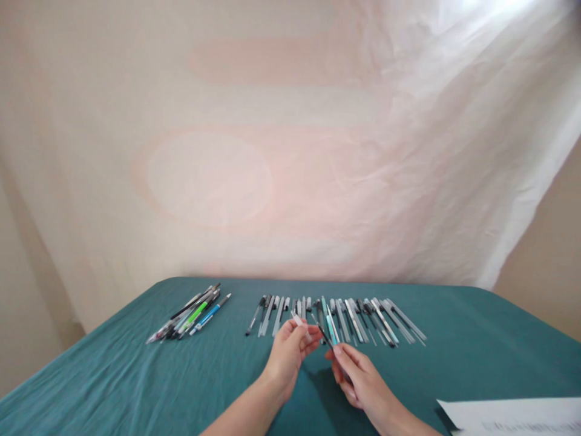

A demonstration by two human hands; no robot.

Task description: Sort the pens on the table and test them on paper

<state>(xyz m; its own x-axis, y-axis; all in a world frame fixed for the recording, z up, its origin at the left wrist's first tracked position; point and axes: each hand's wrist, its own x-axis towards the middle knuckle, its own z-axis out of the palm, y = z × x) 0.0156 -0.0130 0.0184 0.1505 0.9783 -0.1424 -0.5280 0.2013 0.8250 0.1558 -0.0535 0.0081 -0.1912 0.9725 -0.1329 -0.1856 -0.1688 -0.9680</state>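
Observation:
My left hand is closed, pinching a pale, clear pen cap between thumb and fingers. My right hand grips a dark pen, its thin tip end slanting up and left toward the left fingers. Both hands are raised a little over the cloth, close together. Just beyond them lies a row of pens and clear pen parts, side by side. A mint-green pen in that row shows directly behind the dark pen. Part of the row is hidden by my fingers.
A dark green cloth covers the table. To the left lies a heap of pens, with a bright green one and a blue one at its right side. White printed paper sits at the lower right. A pale sheet hangs behind.

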